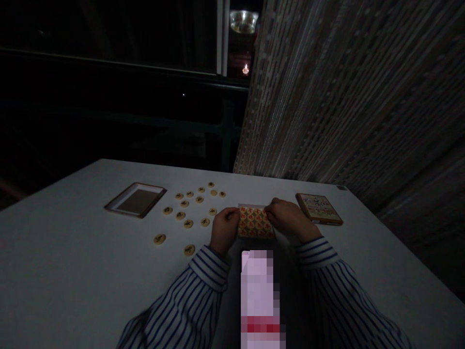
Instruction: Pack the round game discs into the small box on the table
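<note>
Both hands working at the clear-looking case (256, 237), which is sitting on the white table (72, 257) in front of the person, just beyond the phone (259, 295); left hand (224, 228) is gripping the case near its far left corner, thumb and fingers closing together at the edge, other fingers curling in; right hand (288, 217) is coming in from the other side, fingertips pinching near the far right corner, palm facing down; case is holding round red-marked pieces (258, 218), lying flat in rows of four; loose round pieces (188, 224) are scattering over the table left of the case, mostly showing dark characters, one pale one near the far end whose marking I can't make out; two of them are lying nearer the person, one just beside the left striped sleeve (209, 266); open shallow box part (138, 201) is resting farther left, well apart from the left hand, its inside facing up; printed box part (319, 208) is lying right of the case, near the right hand, cover art facing up; phone is lying between the forearms, its screen glowing and pixelated, content unreadable; stringy curtain (308, 97) is hanging beyond the table on the right; dark window (109, 34) is filling the far left.
</note>
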Available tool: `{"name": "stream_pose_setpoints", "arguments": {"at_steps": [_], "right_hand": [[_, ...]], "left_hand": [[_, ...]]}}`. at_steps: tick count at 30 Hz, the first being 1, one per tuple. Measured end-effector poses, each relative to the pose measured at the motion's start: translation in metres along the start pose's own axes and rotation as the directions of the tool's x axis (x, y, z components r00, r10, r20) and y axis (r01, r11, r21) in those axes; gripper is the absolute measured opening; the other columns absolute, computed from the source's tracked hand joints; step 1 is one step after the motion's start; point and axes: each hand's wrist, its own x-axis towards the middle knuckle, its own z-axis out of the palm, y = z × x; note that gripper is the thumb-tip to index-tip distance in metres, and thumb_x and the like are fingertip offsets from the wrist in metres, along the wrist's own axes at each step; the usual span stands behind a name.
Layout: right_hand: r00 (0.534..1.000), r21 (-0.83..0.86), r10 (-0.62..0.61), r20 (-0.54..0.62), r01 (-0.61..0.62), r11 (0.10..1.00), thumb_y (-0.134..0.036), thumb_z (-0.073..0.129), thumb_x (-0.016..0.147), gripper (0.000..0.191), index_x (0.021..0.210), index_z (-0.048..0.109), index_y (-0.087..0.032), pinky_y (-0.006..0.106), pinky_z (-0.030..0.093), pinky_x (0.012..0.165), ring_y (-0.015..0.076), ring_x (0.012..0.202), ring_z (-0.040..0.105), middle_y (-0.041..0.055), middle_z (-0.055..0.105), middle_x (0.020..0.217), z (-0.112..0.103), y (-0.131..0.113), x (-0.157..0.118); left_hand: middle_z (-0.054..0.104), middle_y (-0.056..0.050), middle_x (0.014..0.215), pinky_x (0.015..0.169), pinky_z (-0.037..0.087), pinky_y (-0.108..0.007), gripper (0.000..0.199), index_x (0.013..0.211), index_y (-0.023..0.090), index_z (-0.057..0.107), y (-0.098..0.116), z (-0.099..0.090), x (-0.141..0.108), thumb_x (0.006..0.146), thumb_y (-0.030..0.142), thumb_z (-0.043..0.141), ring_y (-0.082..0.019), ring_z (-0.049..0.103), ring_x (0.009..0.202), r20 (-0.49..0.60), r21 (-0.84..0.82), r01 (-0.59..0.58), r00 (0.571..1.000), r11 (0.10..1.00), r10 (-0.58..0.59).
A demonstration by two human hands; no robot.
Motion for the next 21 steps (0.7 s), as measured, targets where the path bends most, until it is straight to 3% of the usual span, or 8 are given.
{"name": "stream_pose_setpoints", "arguments": {"at_steps": [21], "right_hand": [[0.999,-0.067,0.019,0.033,-0.017,0.998,-0.027,0.033,0.089,0.032,0.096,0.063,-0.017,0.027,0.040,0.070,0.0192,0.086,0.059,0.0109,0.061,0.097,-0.0015,-0.0035,0.0002]], "left_hand": [[0.068,-0.006,0.077,0.066,0.048,-0.026,0.022,0.082,0.013,0.067,0.0012,0.0008,0.0001,0.073,0.029,0.055,-0.016,0.062,0.073,0.008,0.036,0.011,1.000,0.999,-0.011]]}}
